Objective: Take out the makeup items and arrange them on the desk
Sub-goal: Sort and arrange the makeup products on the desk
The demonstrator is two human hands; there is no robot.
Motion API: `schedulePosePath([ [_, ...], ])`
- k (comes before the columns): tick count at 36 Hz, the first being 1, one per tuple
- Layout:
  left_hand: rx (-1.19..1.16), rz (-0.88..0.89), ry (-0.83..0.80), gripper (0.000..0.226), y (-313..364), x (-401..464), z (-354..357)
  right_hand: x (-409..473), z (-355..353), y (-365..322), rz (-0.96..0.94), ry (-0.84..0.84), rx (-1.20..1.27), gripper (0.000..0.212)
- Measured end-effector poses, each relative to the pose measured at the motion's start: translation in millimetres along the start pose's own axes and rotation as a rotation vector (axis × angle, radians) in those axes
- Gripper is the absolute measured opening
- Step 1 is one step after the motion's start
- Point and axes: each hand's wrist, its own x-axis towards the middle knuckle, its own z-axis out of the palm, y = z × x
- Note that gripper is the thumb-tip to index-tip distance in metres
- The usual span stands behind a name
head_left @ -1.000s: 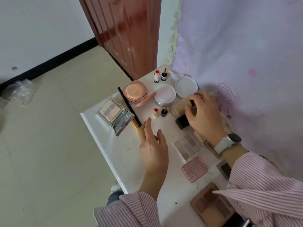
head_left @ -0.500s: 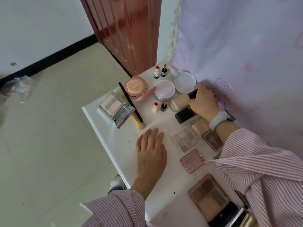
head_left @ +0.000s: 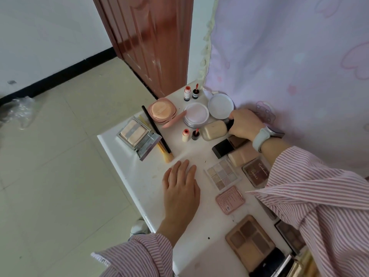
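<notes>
Makeup lies spread over the white desk (head_left: pixel 127 176). My right hand (head_left: pixel 244 124) grips the black cap of a beige foundation bottle (head_left: pixel 214 129) lying on its side near the back. My left hand (head_left: pixel 180 188) rests flat on the desk, fingers straight, holding nothing. Beside the bottle stand two small lip tint bottles (head_left: pixel 190 134). A second foundation bottle with a black cap (head_left: pixel 235 151) lies under my right wrist. A pale eyeshadow palette (head_left: pixel 221 173) and a pink compact (head_left: pixel 229 199) lie to the right of my left hand.
At the back sit a round pink cushion compact (head_left: pixel 161 110), an open powder jar (head_left: pixel 196 114), its white lid (head_left: pixel 220 105) and two more tint bottles (head_left: pixel 191 93). A silver mirror compact (head_left: pixel 137 135) and brushes (head_left: pixel 157 134) lie left. Brown palettes (head_left: pixel 249 242) fill the near right. A curtain hangs right.
My left hand came down from a raised pose to lie flat on the desk. My right hand slid back along the beige bottle to its black cap, uncovering the items under it.
</notes>
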Motion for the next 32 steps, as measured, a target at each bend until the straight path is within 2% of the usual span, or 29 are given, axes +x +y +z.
schedulePosePath([
  [2, 0.013, 0.002, -0.005, 0.036, 0, 0, -1, 0, -2, -2, -0.003, -0.026, -0.006, 0.01],
  [10, 0.013, 0.001, -0.024, 0.037, 2, 1, -3, -11, -10, 4, -0.087, -0.039, 0.013, 0.031],
  [18, -0.024, 0.0, -0.023, 0.038, 2, 1, -4, -36, -25, 13, -0.128, 0.086, 0.306, 0.028],
  [23, -0.052, -0.008, -0.019, 0.038, 2, 1, -5, -55, -33, 7, -0.107, 0.231, 0.341, 0.026],
  [28, -0.208, -0.051, -0.038, 0.038, 1, 3, -11, -78, -38, 4, -0.09, 0.304, 0.585, 0.009],
  [32, -0.479, -0.097, -0.033, 0.06, 10, 9, -28, -99, -40, -1, -0.148, 0.291, 0.666, 0.007],
])
